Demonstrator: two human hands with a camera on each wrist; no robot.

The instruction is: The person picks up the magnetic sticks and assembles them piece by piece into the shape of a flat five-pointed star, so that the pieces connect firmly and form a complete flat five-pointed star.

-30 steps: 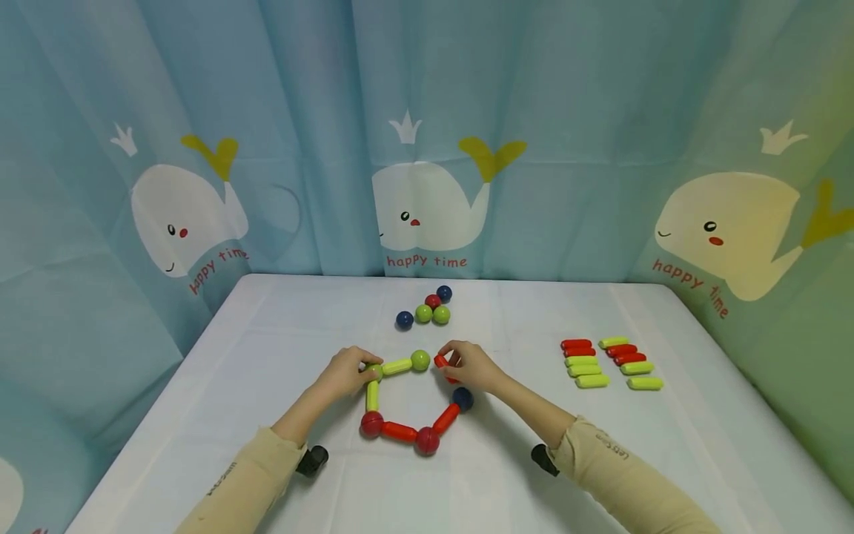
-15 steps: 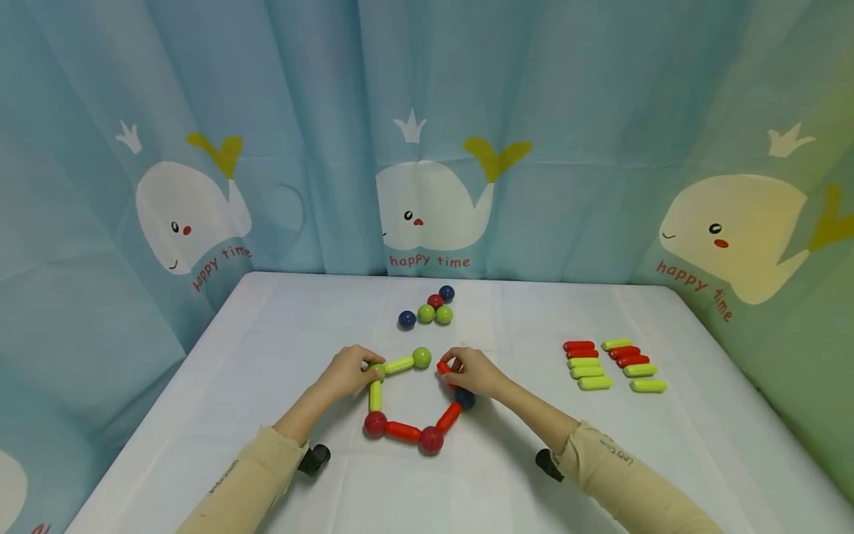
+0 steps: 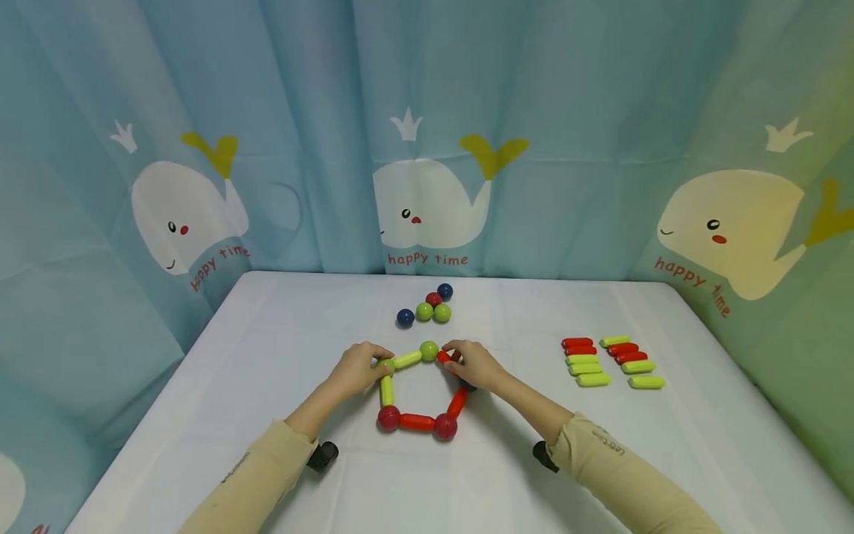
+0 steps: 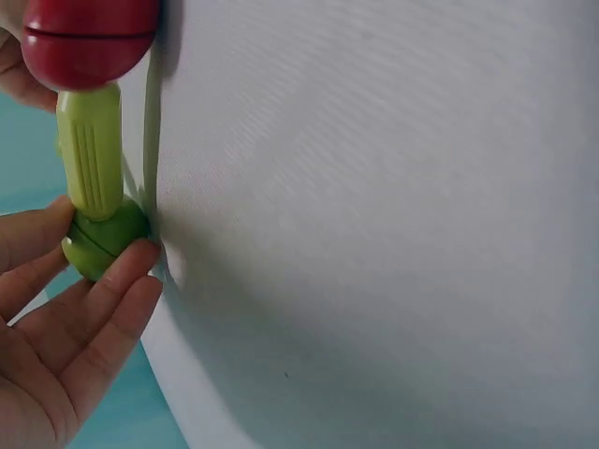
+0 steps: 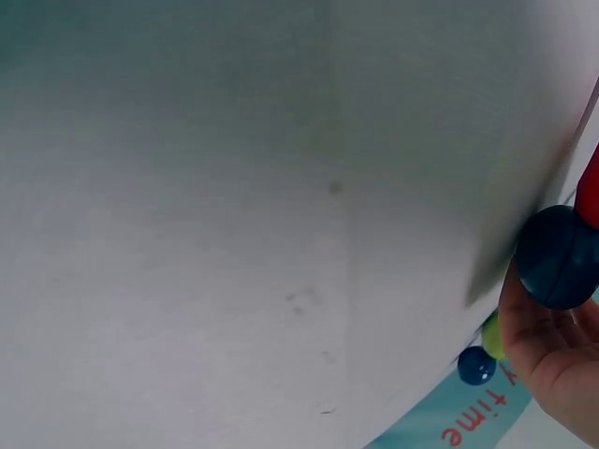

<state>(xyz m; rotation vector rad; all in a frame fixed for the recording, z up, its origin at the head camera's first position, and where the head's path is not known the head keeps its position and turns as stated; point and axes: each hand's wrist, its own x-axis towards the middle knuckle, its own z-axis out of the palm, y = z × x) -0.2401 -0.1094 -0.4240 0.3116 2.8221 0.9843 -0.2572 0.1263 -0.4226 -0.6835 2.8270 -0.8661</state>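
A ring of toy balls and rods lies on the table in the head view. My left hand (image 3: 358,367) pinches its left green ball (image 4: 103,238), between fingers and thumb in the left wrist view. From that ball one lime rod (image 4: 91,150) runs to a red ball (image 3: 389,418), and another lime rod (image 3: 408,360) to the far green ball (image 3: 429,351). My right hand (image 3: 477,365) pinches a red rod (image 3: 444,357) whose far tip is right at that green ball. The dark blue ball (image 5: 559,257) sits at the rod's near end, partly hidden by my hand in the head view.
Several loose balls (image 3: 424,311), blue, red and green, lie behind the ring. Two columns of red and lime rods (image 3: 584,368) lie at the right of the white table (image 3: 300,319). A blue whale-print curtain (image 3: 320,185) hangs behind the table.
My left hand and the ring have shifted right. The red rod in my right hand has come to the blue ball, and its far tip now meets the far green ball.
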